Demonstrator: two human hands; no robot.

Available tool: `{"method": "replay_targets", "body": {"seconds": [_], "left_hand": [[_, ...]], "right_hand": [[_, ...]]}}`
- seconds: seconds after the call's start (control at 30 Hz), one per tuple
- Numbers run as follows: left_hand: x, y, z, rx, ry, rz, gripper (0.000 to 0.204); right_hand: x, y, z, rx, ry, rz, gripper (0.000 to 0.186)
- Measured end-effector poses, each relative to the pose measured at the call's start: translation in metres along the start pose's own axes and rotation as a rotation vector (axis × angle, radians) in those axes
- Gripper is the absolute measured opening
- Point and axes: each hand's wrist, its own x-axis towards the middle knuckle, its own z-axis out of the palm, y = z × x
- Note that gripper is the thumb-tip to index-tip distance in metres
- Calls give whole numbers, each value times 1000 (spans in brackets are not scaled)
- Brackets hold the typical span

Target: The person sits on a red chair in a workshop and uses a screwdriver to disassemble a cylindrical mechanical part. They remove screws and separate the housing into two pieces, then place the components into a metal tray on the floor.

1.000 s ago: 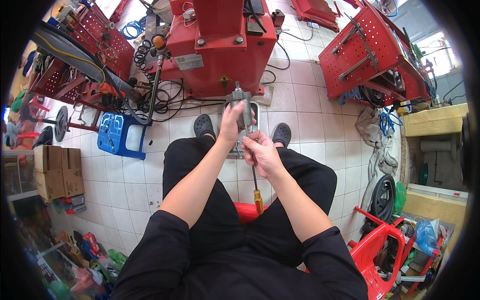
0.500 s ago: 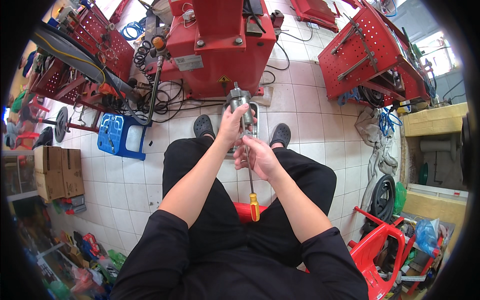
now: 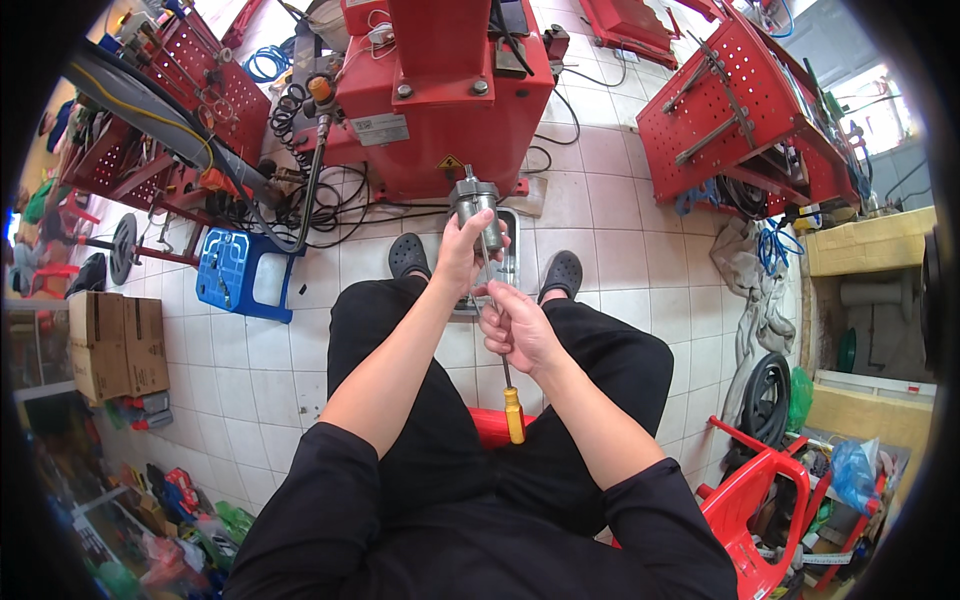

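My left hand [image 3: 462, 250] is closed round a grey metal cylinder [image 3: 474, 195], which has a thin shaft standing out of its far end. Between my knees, my right hand [image 3: 520, 328] grips the long steel shank of a screwdriver [image 3: 514, 412]. Its yellow and red handle hangs toward me, below the fingers. The shank's other end runs up beside the cylinder under my left hand; its tip cannot be made out. A shallow metal tray [image 3: 511, 230] lies on the floor beneath, partly covered by my hands.
A red machine base [image 3: 440, 150] stands just ahead, with black hoses on the floor to its left. Left is a blue plastic stool [image 3: 225, 268]; right, a red perforated tool cart [image 3: 740, 125]. A red chair [image 3: 755, 510] stands behind at right. Cardboard boxes [image 3: 120, 345] sit far left.
My right hand's fingers have curled more tightly round the screwdriver shank. The handle has swung slightly to the right. My left hand and the metal cylinder have shifted only a little.
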Motion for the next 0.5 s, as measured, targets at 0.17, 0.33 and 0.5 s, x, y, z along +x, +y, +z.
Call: {"method": "replay_targets", "body": {"seconds": [0.17,0.33,0.5], "left_hand": [[-1,0,1,-26,16,-16,44],[0,2,0,-99,-38,-30,52],[-1,3,2,-109,-57,-45,48]], "right_hand": [[-1,3,-4,83,7,-15,19],[-2,7,11,-133,157,-100,20],[-5,0,4,74,-58,-31,18]]}}
